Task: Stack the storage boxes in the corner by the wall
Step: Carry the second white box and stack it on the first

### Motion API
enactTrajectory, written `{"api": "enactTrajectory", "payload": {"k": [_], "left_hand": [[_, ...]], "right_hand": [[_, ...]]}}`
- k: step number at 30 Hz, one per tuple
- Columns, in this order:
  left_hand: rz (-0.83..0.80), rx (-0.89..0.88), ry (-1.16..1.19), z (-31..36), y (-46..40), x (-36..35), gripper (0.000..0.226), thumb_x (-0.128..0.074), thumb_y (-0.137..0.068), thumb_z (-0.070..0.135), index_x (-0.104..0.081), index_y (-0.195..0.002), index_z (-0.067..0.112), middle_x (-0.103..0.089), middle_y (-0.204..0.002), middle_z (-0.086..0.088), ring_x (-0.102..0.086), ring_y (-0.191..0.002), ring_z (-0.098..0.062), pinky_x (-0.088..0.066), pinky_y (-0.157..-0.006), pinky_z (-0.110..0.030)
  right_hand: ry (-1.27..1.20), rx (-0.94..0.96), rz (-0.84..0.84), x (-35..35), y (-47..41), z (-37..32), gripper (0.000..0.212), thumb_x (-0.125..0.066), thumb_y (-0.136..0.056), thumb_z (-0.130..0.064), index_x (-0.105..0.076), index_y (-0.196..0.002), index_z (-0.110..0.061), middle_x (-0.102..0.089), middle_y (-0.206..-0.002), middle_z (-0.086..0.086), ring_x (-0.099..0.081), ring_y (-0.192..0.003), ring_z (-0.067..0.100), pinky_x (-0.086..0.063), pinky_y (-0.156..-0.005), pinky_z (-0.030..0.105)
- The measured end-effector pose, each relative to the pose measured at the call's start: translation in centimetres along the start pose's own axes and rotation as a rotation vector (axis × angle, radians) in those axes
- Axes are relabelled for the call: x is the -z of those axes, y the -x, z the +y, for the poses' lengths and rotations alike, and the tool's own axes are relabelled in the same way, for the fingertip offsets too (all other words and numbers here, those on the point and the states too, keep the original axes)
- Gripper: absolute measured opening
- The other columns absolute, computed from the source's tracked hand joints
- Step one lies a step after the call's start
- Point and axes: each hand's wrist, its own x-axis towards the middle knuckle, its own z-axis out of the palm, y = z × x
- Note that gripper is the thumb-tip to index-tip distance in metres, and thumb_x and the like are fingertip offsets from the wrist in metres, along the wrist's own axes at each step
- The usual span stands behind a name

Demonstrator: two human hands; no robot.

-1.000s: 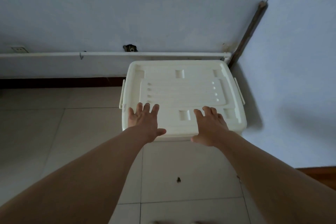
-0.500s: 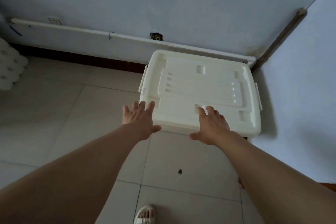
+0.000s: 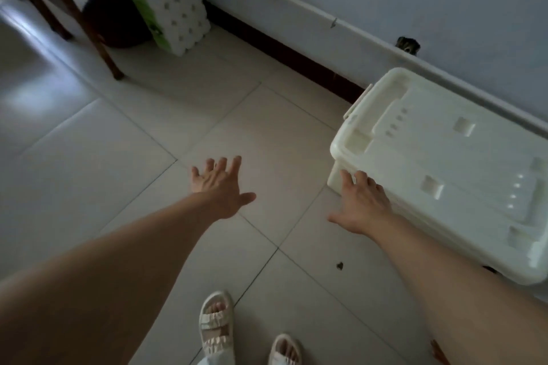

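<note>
A white plastic storage box with a moulded lid and side latches stands on the tiled floor at the right, against the wall. My right hand is spread open at the box's near left corner, fingertips at its edge, holding nothing. My left hand hovers open over bare tiles, well to the left of the box, fingers apart and empty.
A pack of toilet rolls leans on the wall at the upper left, beside a dark round object and wooden furniture legs. A white conduit runs along the wall. My sandalled feet show at the bottom.
The view has swung left, so the box now sits at the right. Both hands have come off the lid; the left hand now hovers over the floor, the right at the box's corner.
</note>
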Motion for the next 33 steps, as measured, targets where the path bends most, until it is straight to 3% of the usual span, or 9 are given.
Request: {"api": "enactTrajectory", "payload": {"k": [6, 14, 27, 33], "left_hand": [[0.005, 0.142, 0.072, -8.0, 5.4, -3.4, 0.087, -0.046, -0.084, 0.065, -0.006, -0.149, 0.023, -0.028, -0.151, -0.001, -0.023, -0.141, -0.026, -0.022, -0.108, -0.049], [0.032, 0.298, 0.22, -18.8, 12.9, -8.1, 0.086, -0.046, -0.083, 0.064, -0.009, -0.149, 0.023, -0.028, -0.151, -0.003, -0.022, -0.141, -0.028, -0.021, -0.108, -0.049], [0.025, 0.57, 0.358, -42.3, 32.8, -16.8, 0.086, -0.049, -0.083, 0.062, -0.011, -0.149, 0.022, -0.028, -0.152, -0.006, -0.024, -0.14, -0.028, -0.017, -0.111, -0.051], [0.022, 0.714, 0.421, -49.7, 39.7, -20.3, 0.084, -0.047, -0.084, 0.062, -0.012, -0.149, 0.021, -0.026, -0.153, -0.006, -0.023, -0.141, -0.028, -0.017, -0.111, -0.051]], "right_hand": [[0.076, 0.182, -0.02, -2.1, 1.3, -9.1, 0.087, -0.067, -0.074, -0.052, -0.023, -0.139, -0.013, -0.033, -0.137, 0.018, -0.038, -0.125, 0.034, -0.03, -0.105, 0.04], [0.194, 0.329, -0.043, -5.8, 5.3, -21.5, 0.091, -0.063, -0.078, -0.053, -0.015, -0.144, -0.013, -0.028, -0.144, 0.018, -0.031, -0.132, 0.033, -0.025, -0.109, 0.04], [0.322, 0.544, -0.053, -15.0, 20.1, -47.6, 0.09, -0.058, -0.081, -0.055, -0.013, -0.146, -0.012, -0.028, -0.144, 0.018, -0.031, -0.133, 0.033, -0.027, -0.107, 0.04], [0.381, 0.689, -0.093, -19.3, 25.3, -57.0, 0.089, -0.058, -0.082, -0.054, -0.012, -0.146, -0.012, -0.029, -0.143, 0.017, -0.032, -0.131, 0.033, -0.027, -0.107, 0.04]]}}
